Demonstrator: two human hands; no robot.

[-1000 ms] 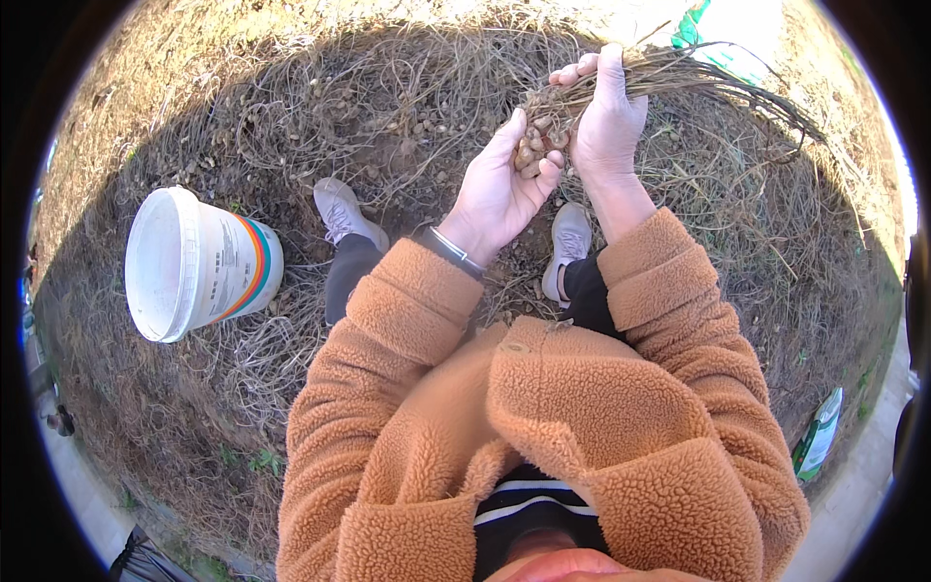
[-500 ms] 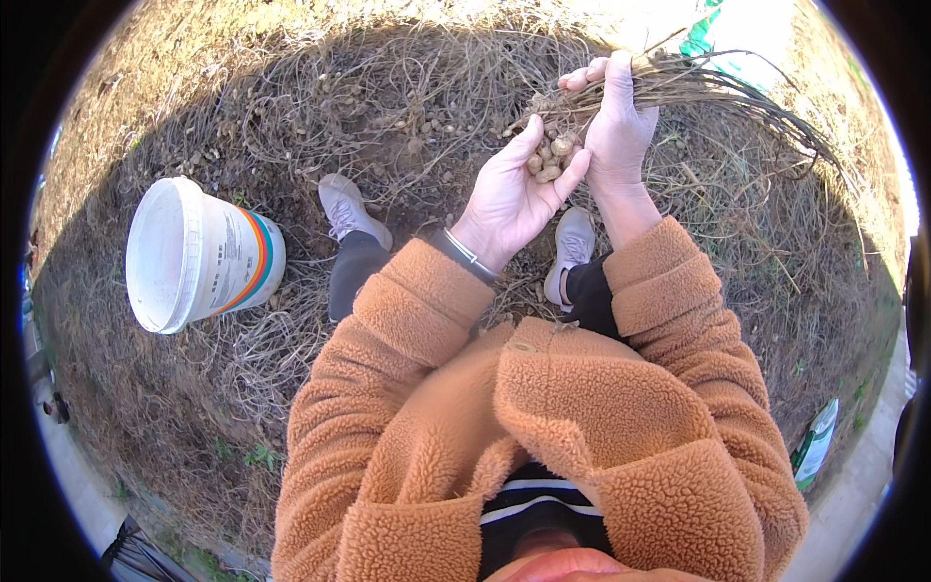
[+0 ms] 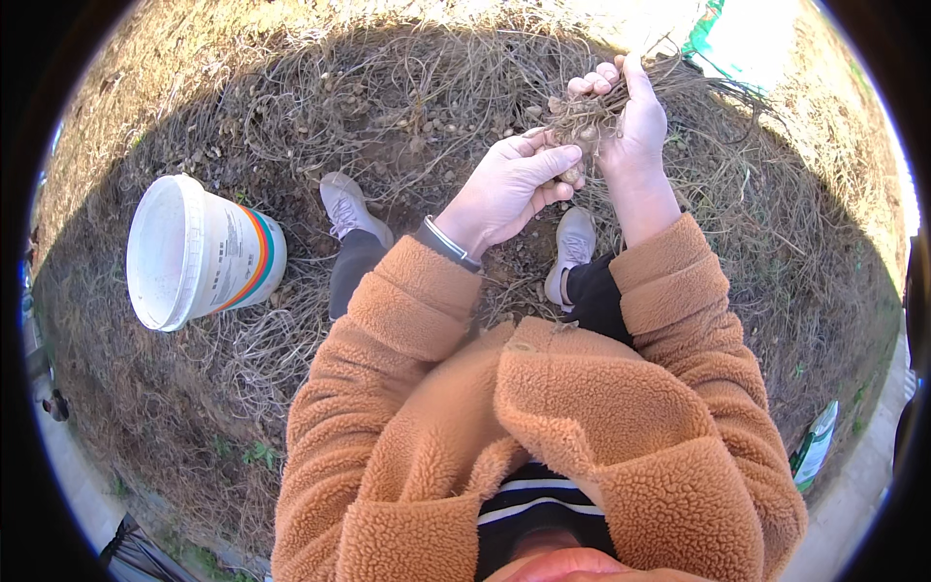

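Note:
Dry peanut plants (image 3: 669, 82) lie across my right hand (image 3: 635, 121), which is wrapped round their stems at the upper right. The stems trail off to the far right and the tangled roots point toward my left hand (image 3: 519, 184). That hand is closed on peanuts (image 3: 570, 177) at the root end, thumb across the top. A few pale pods show between its thumb and fingers; the rest are hidden in the palm. Both hands are close together above the ground, over my right shoe (image 3: 574, 238).
A white bucket (image 3: 208, 257) with coloured stripes leans on its side at the left, mouth facing left. Dry vines (image 3: 465, 78) and loose pods (image 3: 436, 126) cover the ground ahead. My left shoe (image 3: 354, 206) stands between. A green and white bag (image 3: 815, 446) lies at the right.
My left hand has turned over from palm-up with several peanuts showing to closed round them against the roots. My right hand has tilted and shifted slightly right with the plants.

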